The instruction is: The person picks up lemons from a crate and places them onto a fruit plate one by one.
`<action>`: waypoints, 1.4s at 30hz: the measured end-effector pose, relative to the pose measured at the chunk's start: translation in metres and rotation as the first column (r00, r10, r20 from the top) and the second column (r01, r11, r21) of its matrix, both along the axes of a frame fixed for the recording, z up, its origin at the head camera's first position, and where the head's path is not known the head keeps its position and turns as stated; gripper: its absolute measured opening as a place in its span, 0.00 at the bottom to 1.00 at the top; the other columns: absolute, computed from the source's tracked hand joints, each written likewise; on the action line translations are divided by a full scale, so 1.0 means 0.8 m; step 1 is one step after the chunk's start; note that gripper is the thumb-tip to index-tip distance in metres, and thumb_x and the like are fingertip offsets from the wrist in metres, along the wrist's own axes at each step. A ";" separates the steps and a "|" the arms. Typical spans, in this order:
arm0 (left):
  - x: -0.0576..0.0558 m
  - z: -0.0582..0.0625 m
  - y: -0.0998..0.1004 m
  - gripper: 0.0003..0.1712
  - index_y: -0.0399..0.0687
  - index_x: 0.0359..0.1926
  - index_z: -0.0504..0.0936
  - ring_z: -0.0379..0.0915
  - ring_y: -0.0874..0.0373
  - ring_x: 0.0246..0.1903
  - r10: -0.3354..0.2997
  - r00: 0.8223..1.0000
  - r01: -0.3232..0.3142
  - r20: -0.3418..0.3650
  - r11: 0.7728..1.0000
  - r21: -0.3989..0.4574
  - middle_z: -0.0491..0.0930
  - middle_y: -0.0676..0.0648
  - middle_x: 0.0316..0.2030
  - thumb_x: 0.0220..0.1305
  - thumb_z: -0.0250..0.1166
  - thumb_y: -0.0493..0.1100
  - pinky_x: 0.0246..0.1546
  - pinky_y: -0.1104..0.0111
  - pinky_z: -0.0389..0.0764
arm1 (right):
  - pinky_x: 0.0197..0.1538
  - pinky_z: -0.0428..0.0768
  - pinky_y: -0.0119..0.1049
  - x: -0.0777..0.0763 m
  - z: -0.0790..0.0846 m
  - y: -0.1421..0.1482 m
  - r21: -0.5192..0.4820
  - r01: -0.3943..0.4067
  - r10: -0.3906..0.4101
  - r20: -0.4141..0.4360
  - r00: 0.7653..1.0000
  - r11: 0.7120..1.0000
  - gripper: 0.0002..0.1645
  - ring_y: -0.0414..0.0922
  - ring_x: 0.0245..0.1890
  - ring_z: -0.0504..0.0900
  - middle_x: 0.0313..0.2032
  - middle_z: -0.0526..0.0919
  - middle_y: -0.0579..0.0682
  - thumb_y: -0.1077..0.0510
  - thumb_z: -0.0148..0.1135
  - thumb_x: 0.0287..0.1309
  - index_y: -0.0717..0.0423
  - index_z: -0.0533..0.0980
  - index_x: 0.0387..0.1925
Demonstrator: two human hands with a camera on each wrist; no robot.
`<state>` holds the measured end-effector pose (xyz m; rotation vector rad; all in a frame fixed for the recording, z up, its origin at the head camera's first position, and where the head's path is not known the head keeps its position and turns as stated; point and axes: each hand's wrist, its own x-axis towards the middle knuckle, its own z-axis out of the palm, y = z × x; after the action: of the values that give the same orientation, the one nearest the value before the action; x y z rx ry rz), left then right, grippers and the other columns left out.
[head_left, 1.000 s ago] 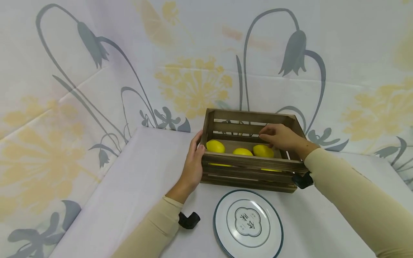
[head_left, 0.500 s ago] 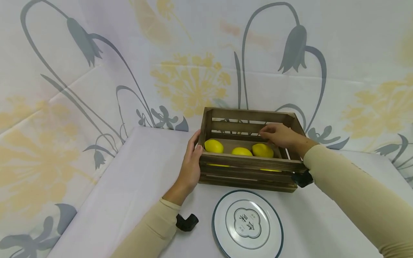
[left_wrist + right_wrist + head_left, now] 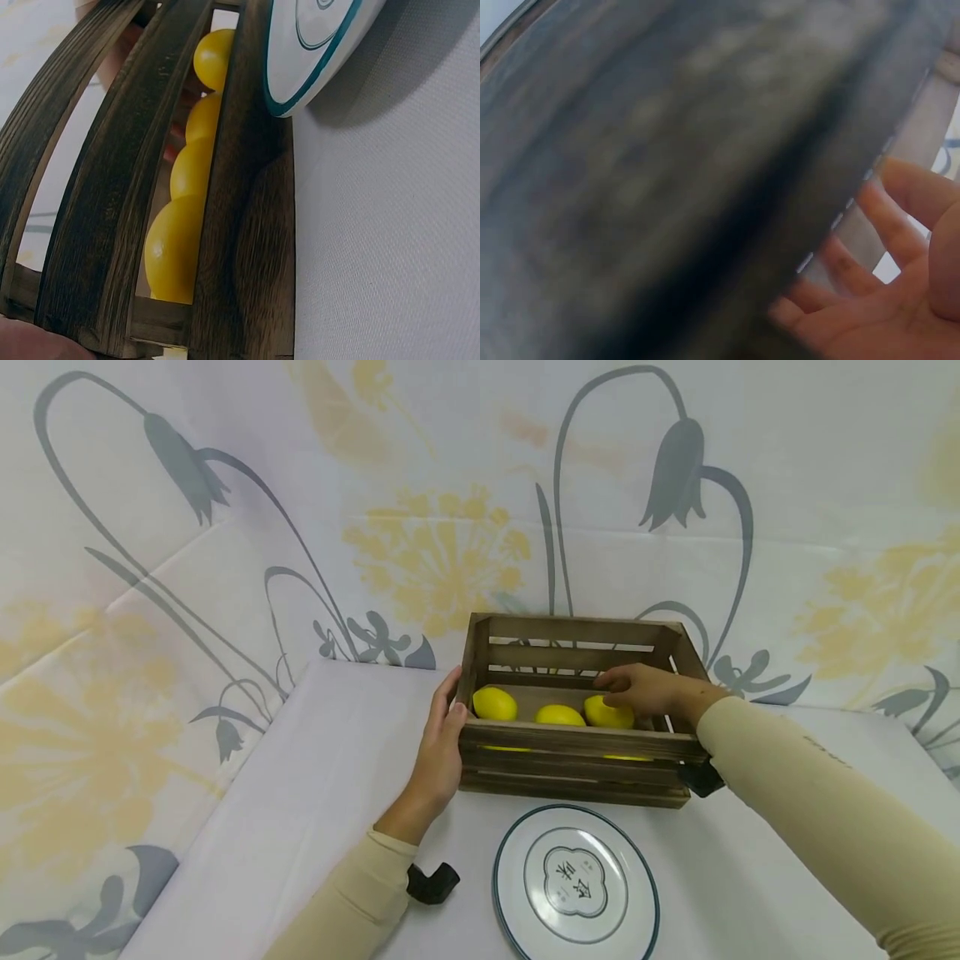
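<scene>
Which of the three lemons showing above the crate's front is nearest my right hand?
The rightmost lemon in the head view: your right hand partly covers it, but not the middle or left one.

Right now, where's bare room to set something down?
The white tablecloth is bare left of the left sleeve, and between the plate and right sleeve. The wooden crate is crowded: lemons, plus the right hand.

Flower-printed backdrop (image 3: 472,502) behind white tabletop (image 3: 352,743)
</scene>
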<state>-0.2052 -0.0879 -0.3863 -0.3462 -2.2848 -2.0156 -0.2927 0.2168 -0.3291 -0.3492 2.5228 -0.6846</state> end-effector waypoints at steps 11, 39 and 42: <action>0.006 0.002 -0.001 0.29 0.70 0.78 0.48 0.38 0.51 0.79 -0.001 1.000 0.001 -0.015 1.000 0.003 0.42 0.57 0.80 0.80 0.35 0.54 0.76 0.41 0.40 | 0.67 0.68 0.63 0.005 -0.005 -0.006 0.077 -0.041 0.038 0.047 0.998 0.996 0.34 0.63 0.61 0.71 0.67 0.67 0.70 0.60 0.55 0.67 0.62 0.62 0.73; 0.003 0.001 0.000 0.29 0.68 0.78 0.47 0.36 0.54 0.79 -0.022 0.999 0.022 -0.042 1.000 -0.009 0.41 0.57 0.80 0.80 0.35 0.54 0.77 0.44 0.41 | 0.67 0.67 0.65 0.007 -0.011 -0.009 0.174 -0.099 0.102 -0.010 0.995 0.980 0.40 0.61 0.58 0.73 0.63 0.73 0.67 0.52 0.62 0.65 0.62 0.60 0.73; 0.001 0.000 -0.001 0.30 0.67 0.78 0.47 0.36 0.54 0.79 -0.016 0.999 0.015 -0.048 1.000 -0.015 0.42 0.58 0.79 0.80 0.35 0.55 0.77 0.45 0.40 | 0.66 0.68 0.65 0.006 -0.012 -0.010 0.177 -0.112 0.117 -0.018 0.993 0.978 0.40 0.61 0.58 0.74 0.62 0.74 0.65 0.52 0.63 0.64 0.61 0.62 0.73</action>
<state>-0.2042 -0.0889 -0.3862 -0.4095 -2.2771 -1.9757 -0.2883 0.2091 -0.3387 -0.4400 2.5431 -0.4122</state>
